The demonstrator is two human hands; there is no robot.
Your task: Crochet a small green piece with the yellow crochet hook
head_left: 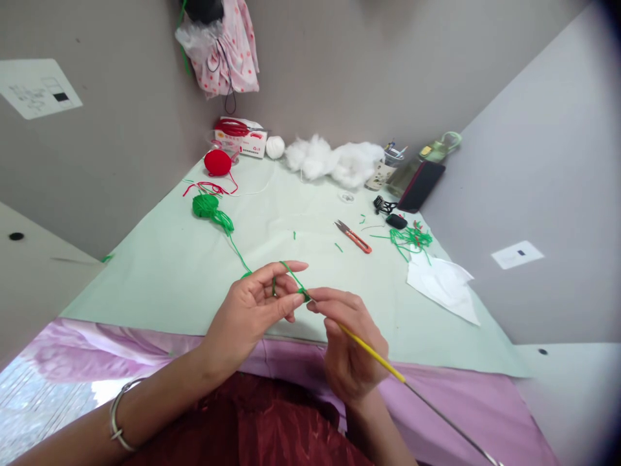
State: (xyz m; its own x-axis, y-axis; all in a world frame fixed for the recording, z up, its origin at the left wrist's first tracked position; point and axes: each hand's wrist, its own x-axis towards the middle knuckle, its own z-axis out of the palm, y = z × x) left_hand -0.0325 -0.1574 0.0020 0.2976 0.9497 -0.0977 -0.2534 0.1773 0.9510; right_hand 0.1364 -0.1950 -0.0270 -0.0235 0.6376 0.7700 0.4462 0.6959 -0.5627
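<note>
My left hand [257, 301] pinches a small green crochet piece [304, 295] between thumb and fingers, its raised index finger carrying a strand of green yarn [237, 251]. That strand runs back to a green yarn ball [206, 206] on the table's left side. In my right hand [356, 340] is a crochet hook [371, 353] with a yellow grip and a long metal shaft slanting down to the right. The hook's tip meets the green piece at my left fingertips, where the fingers partly hide both.
Orange thread snips [353, 237] lie mid-table. Behind are a red yarn ball [218, 162], a white yarn ball [275, 147] and white stuffing [334, 162]. Toward the right are a dark phone [421, 186], green yarn scraps [412, 239] and white paper [441, 285]. Grey partitions surround the table.
</note>
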